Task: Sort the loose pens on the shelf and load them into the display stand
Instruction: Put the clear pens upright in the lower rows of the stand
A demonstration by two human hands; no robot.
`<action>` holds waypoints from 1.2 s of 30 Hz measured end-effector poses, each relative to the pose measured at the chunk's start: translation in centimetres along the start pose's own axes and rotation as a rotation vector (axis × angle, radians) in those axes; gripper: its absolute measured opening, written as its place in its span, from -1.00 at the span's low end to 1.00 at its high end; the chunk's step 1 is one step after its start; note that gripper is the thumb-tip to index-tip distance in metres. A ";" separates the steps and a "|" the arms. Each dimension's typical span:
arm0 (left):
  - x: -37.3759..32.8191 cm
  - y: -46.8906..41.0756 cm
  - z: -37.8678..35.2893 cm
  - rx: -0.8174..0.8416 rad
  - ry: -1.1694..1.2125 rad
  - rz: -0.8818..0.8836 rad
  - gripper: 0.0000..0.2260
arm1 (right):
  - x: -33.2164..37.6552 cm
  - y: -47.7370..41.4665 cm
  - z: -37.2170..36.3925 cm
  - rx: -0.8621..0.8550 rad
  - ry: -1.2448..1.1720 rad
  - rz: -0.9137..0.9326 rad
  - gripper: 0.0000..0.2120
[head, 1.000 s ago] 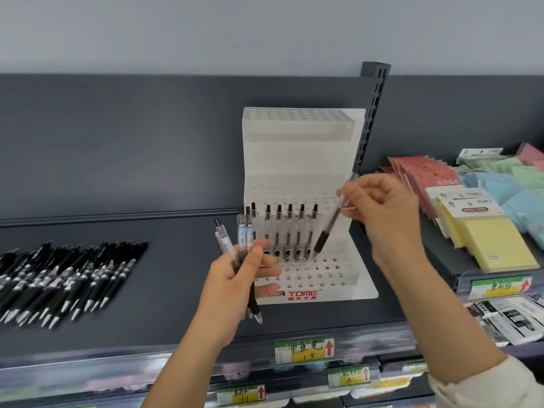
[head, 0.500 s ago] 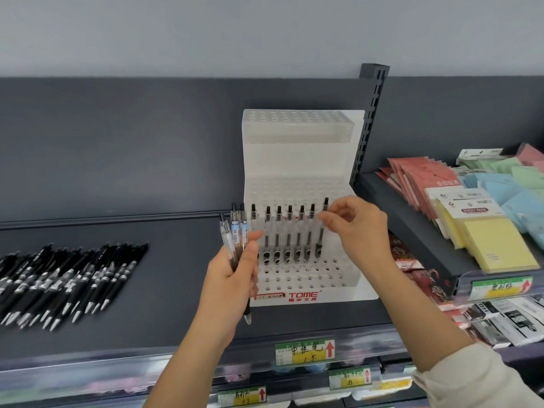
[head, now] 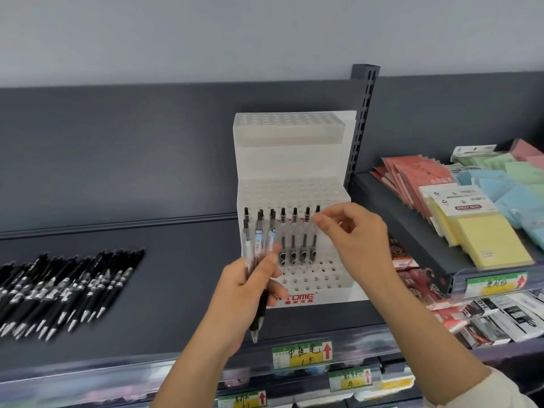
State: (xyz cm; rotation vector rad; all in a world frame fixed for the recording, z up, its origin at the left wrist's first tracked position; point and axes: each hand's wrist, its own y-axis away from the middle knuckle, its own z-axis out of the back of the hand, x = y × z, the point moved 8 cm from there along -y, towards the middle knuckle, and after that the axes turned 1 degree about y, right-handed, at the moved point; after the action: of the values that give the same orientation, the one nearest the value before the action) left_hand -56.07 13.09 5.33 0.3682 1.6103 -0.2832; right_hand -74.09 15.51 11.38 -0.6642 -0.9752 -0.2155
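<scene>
a cream, softly creased sleeve (head: 506,393) covers the right arm; left forearm bare.

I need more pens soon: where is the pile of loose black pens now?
In the head view, the pile of loose black pens lies at the left on the dark shelf, left of the white display stand.

Stand (head: 294,163) front holes free (pen row (head: 294,240) behind).

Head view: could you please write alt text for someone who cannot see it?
A left hand grips a bunch of pens before a white stand; the right hand is at its last standing pen. Black pens lie on the shelf.
</scene>
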 end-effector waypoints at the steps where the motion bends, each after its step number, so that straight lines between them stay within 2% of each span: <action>1: -0.1 0.0 -0.3 0.010 -0.003 -0.004 -0.78 | 0.5 0.2 -1.0 0.104 -0.019 -0.004 -0.91; 4: -0.1 0.0 -1.0 0.032 0.021 -0.009 -0.82 | 1.5 1.8 -4.4 0.456 -0.129 -0.050 -0.85; 7: -0.1 0.0 -0.9 0.035 0.043 -0.016 -0.83 | 1.1 2.8 -5.6 0.571 -0.281 -0.114 -0.82; 12: -0.3 -0.2 -0.5 0.021 0.018 -0.053 -0.77 | 1.2 2.1 -3.7 0.451 -0.380 -0.148 -0.90; 14: -0.6 -0.2 0.1 -0.022 0.002 -0.087 -0.71 | 1.4 0.8 -1.6 0.326 -0.356 -0.149 -0.91; 18: -1.0 -0.3 1.8 -0.157 -0.072 -0.144 -0.69 | 1.3 -1.9 3.6 -0.035 -0.189 -0.047 -0.90; 20: -1.3 -0.1 2.3 -0.194 -0.169 -0.165 -0.70 | 1.1 -2.5 4.3 -0.102 -0.064 -0.009 -0.93; 22: -1.5 -0.1 2.3 -0.201 -0.217 -0.180 -0.71 | 0.7 -2.8 3.9 -0.106 0.028 0.007 -0.94; 25: -1.8 0.1 1.8 -0.165 -0.162 -0.158 -0.69 | -0.1 -2.9 2.7 -0.087 0.124 0.026 -0.93; 30: -1.1 -0.3 2.1 -0.144 -0.158 -0.131 -0.53 | -2.7 -2.5 0.3 0.043 0.265 -0.031 -0.93; 36: 0.1 -0.5 2.3 -0.111 -0.133 -0.044 -0.75 | -4.1 -2.4 -0.2 0.088 0.279 -0.078 -0.92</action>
State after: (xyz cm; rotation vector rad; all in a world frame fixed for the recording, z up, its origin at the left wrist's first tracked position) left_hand -54.19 11.73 5.05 0.2245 1.4973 -0.2456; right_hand -77.33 12.98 8.94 -0.5005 -0.7385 -0.3237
